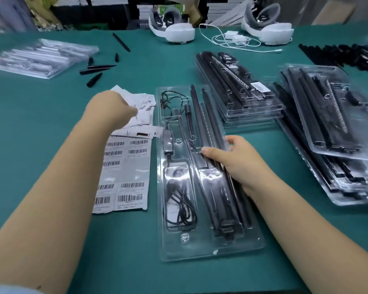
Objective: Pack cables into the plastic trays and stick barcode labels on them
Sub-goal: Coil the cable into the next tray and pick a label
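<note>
Two hands: both at work over the green table (51, 107), one on the tray, one at the labels.
Table: carries all items; the work sits at the near-centre, finished stock toward the right edge.
Packed stacks (327, 132): closed trays piled near the right edge, judged to be set clear of the work; one topmost tray (238, 85) shows a barcode label (257, 87) already stuck on.
Empty trays (38, 58): clear stack at the far left corner, judged to be the supply.
Current tray (200, 177): clear plastic, lying lengthwise at the near-centre; black rods fill its right channels, a coiled black cable (179, 206) and inline controller its left pockets.
Right hand (240, 160): rests on the tray's right side, thumb and fingers spread and pressing the rods, probably to steady the tray.
Left hand (113, 109): reaches over the loose label scraps (140, 107); fingers hidden behind the hand, so their state cannot be told.
Label sheet (123, 172): just left of the tray, within reach; barcodes visible, print too small to read.
</note>
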A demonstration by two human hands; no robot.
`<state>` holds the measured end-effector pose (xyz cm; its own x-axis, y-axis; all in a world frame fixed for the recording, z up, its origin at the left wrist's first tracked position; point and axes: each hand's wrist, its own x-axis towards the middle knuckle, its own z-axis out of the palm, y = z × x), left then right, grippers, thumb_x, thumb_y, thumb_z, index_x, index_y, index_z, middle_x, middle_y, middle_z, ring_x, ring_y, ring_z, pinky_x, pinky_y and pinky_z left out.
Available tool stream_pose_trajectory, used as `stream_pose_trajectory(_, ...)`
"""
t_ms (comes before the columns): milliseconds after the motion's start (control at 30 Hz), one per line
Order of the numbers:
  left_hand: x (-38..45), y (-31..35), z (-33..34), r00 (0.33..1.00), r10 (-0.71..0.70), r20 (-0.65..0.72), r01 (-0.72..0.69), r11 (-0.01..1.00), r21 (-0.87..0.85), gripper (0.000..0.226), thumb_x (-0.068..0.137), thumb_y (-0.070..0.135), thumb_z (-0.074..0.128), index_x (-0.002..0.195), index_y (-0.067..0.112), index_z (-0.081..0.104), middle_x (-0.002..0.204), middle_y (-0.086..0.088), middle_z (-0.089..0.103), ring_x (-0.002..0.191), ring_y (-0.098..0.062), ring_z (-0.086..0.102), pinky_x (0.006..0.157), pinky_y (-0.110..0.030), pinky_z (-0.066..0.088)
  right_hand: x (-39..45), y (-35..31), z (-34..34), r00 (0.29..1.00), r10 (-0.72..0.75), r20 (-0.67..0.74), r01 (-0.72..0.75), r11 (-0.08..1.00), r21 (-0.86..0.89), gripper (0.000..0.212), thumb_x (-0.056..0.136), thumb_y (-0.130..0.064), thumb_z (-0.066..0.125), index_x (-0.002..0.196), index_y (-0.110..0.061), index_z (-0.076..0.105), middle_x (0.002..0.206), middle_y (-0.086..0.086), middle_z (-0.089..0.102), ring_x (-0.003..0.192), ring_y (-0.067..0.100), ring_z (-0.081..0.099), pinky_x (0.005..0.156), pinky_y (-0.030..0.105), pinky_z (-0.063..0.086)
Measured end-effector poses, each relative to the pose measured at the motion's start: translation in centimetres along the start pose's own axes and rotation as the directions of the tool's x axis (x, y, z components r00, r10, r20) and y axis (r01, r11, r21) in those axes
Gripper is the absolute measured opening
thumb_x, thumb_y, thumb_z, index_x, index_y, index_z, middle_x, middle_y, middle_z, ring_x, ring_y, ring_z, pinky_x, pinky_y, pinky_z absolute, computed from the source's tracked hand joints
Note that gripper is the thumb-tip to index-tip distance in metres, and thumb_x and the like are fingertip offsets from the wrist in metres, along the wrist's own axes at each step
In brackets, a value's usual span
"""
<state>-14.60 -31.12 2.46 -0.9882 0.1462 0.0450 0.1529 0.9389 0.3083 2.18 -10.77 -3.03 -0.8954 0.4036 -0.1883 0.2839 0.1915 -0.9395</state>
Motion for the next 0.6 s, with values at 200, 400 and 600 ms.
stream_pose_trajectory(200, -6.0, -2.5, 0.5, 0.981, 0.063, 0.181, -0.046, 0.995, -0.093, 0.030, 0.077, 0.040, 0.076, 0.103, 0.029, 0.064, 0.094, 0.000, 0.057, 0.068, -0.008, 0.058, 0.059, -0.019, 0.037, -0.3, -0.4, 0.1, 1.000, -0.025, -0.008, 0.023, 0.987, -0.160, 0.057, 0.086, -0.030, 0.061, 0.137, -0.014, 0.041, 0.090, -0.006, 0.059, 0.073, 0.000, 0.054, 0.058, 0.015, 0.041)
stream_pose_trajectory(400, -6.8, -4.3, 0.4, 0.933, 0.131, 0.336, -0.098, 0.989, -0.112, 0.085, 0.059, 0.055, 0.083, 0.135, 0.039, 0.050, 0.137, 0.004, 0.052, 0.120, -0.017, 0.049, 0.089, -0.030, 0.035, -1.3, -0.5, 0.3, 0.990, -0.137, -0.041, 0.099, 0.861, -0.499, 0.059, 0.089, -0.038, 0.051, 0.141, -0.014, 0.035, 0.109, -0.001, 0.052, 0.078, 0.014, 0.042, 0.063, 0.030, 0.034)
stream_pose_trajectory(600, -6.4, -6.0, 0.0, 0.904, 0.055, 0.425, -0.036, 0.998, -0.052, 0.097, 0.048, 0.050, 0.089, 0.134, 0.040, 0.045, 0.102, 0.013, 0.043, 0.097, -0.011, 0.046, 0.082, -0.029, 0.036, -1.5, -0.3, 0.0, 0.950, -0.309, -0.051, 0.174, 0.659, -0.732, 0.048, 0.087, -0.044, 0.052, 0.129, -0.022, 0.050, 0.107, -0.005, 0.033, 0.105, 0.014, 0.031, 0.077, 0.029, 0.033)
